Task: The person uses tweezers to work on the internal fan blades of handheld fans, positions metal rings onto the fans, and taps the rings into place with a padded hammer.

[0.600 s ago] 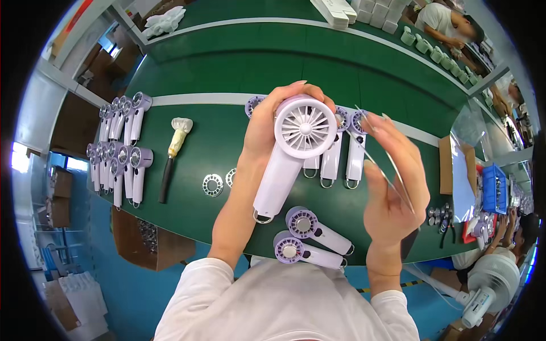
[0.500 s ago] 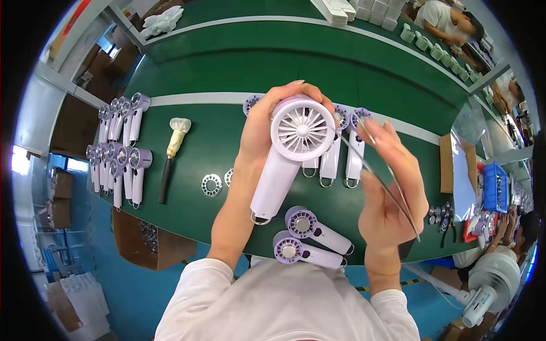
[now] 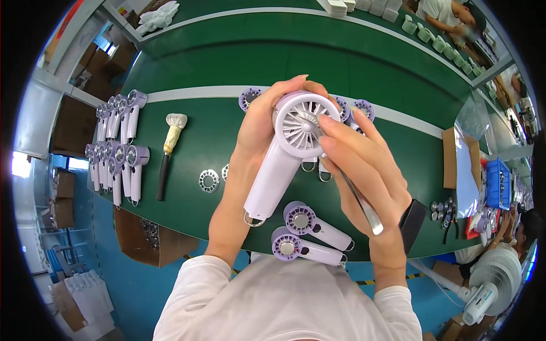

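My left hand (image 3: 253, 128) is wrapped round the head of a pale lilac handheld fan (image 3: 266, 179), its spoked front facing up and its handle slanting toward me. In my right hand (image 3: 372, 173) is a pair of metal tweezers (image 3: 362, 204). The right fingertips reach the fan's front near its hub, where they hide the tweezers' tips. Below the held fan, two more handheld fans (image 3: 327, 233) lie near the table edge. Others, among them a purple fan head (image 3: 249, 100), lie partly hidden behind my hands. A white slotted ring (image 3: 209, 181) rests left of my left forearm.
On the green table (image 3: 187, 210), several lilac fans (image 3: 134, 170) stand at the left beside a black-handled tool (image 3: 165, 170) with a wrapped head. A black flat object (image 3: 414, 221), cardboard box (image 3: 450, 159) and blue bin (image 3: 498, 184) are at right. A co-worker (image 3: 441, 17) sits far right.
My right hand has moved left with the tweezers, from beside the fan onto its spoked front. The held fan has shifted slightly; my left hand keeps its grip.
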{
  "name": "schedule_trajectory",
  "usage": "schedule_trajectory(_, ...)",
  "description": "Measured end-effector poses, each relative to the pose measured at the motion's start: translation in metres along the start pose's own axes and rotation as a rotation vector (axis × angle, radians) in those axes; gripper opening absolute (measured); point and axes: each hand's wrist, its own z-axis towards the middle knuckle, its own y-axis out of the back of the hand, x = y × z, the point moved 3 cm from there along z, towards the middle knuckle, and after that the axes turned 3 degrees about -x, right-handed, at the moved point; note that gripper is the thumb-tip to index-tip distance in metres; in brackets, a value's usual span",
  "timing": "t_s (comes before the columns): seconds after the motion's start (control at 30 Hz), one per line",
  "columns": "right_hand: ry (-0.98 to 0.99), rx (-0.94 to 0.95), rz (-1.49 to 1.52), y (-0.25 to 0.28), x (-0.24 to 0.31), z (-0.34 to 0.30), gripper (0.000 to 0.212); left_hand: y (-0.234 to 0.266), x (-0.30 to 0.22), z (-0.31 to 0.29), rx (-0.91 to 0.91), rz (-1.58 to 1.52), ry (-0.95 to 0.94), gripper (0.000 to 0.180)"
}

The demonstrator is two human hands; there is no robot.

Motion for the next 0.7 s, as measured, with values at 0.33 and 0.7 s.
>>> schedule_trajectory(0.33, 0.218, 0.109, -0.163, -0.002, -0.002, 0.004, 0.032, 0.002, 0.004, 0.003, -0.053, 0.055, 0.011, 0.032)
schedule_trajectory(0.7, 0.192, 0.307, -0.297, 0.001, 0.012, 0.016, 0.033, -0.001, -0.001, -0.003, -0.091, 0.035, 0.017, 0.031)
